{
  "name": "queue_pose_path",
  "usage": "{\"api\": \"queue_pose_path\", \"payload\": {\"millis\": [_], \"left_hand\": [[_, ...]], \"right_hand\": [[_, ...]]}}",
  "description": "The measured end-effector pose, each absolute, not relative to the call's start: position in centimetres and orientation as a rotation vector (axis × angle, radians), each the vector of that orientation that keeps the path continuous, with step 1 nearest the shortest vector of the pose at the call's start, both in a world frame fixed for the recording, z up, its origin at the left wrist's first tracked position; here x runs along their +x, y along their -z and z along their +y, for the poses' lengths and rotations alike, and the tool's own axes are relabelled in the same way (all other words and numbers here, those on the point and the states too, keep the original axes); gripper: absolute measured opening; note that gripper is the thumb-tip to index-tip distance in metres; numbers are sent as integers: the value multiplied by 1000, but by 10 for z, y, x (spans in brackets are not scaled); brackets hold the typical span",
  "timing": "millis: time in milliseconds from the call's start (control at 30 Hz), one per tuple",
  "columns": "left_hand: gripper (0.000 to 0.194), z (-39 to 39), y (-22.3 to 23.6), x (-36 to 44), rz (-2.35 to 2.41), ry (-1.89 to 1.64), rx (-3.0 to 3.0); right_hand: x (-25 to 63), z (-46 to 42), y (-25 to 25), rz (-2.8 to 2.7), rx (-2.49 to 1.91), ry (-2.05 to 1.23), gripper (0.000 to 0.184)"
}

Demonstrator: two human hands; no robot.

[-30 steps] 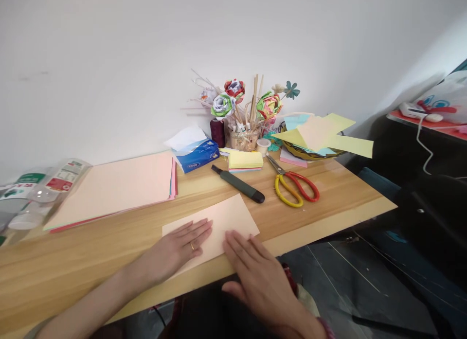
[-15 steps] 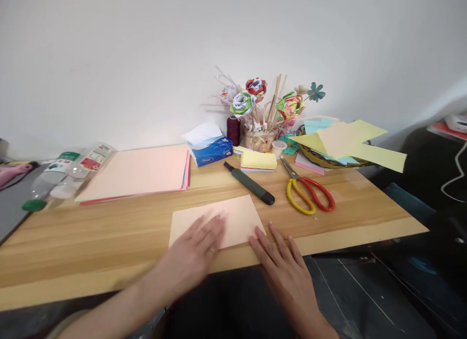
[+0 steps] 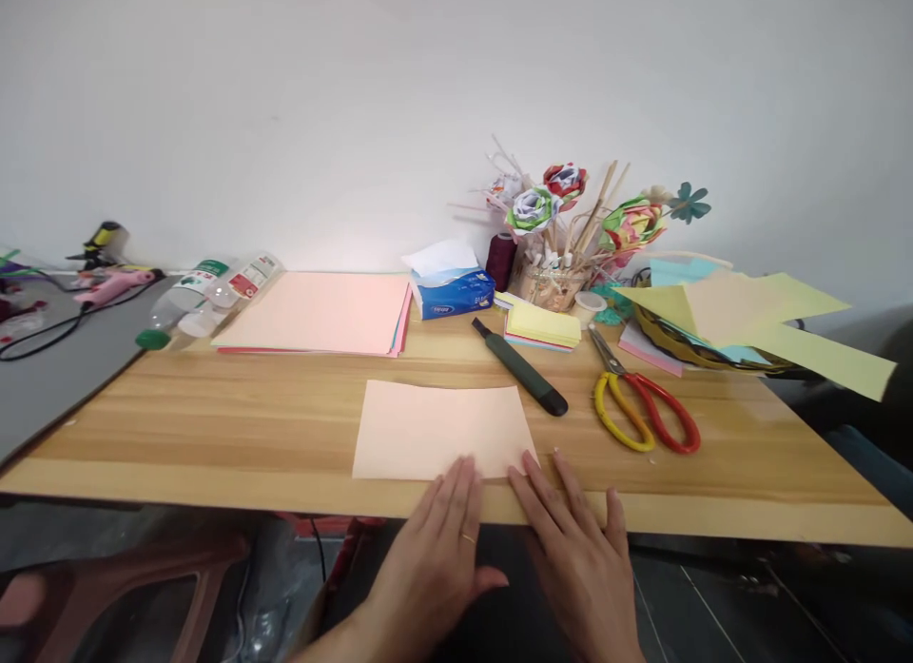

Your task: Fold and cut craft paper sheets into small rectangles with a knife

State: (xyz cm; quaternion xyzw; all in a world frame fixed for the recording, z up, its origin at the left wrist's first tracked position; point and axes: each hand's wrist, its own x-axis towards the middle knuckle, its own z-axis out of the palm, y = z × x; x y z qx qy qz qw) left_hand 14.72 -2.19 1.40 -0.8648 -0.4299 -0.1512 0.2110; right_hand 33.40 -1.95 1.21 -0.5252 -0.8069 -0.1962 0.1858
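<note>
A pale pink sheet of paper (image 3: 435,425) lies on the wooden table near its front edge. My left hand (image 3: 438,539) rests with its fingertips on the middle of the sheet's near edge, fingers straight and side by side, thumb held apart. At the sheet's near right corner, my right hand (image 3: 577,539) lies flat with spread fingers, some touching the paper and some on the wood. Just beyond the sheet's right side is a dark green utility knife (image 3: 520,368). Scissors (image 3: 642,401) with one yellow and one red handle lie further right.
A stack of coloured paper (image 3: 318,311) sits at the back left beside plastic bottles (image 3: 189,297). Behind the sheet stand a blue tissue pack (image 3: 453,292), small yellow cards (image 3: 543,322) and a jar of paper flowers (image 3: 553,282). A basket (image 3: 685,347) holds paper pieces at the right.
My left hand has slid from on top of the sheet toward its near edge and right. My right hand stays at the corner. The view has shifted left.
</note>
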Motion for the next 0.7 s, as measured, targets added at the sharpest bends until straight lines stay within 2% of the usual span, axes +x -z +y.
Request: {"api": "queue_pose_path", "payload": {"millis": [133,300,500,700], "left_hand": [[70,-31,-15,97,-1318,408,-2309],[55,-33,-23,50,-1239,474,-2313],[48,-34,-12,37,-1284,571,-2428],[55,-32,1,32,-1216,761,-2414]], "right_hand": [[333,-19,-10,-2256,-1495,542,44],[334,-19,-9,-2267,-1502,519,46],[338,-20,-7,-2289,-1474,503,45],[354,-21,-1,-2204,-1551,539,50]]}}
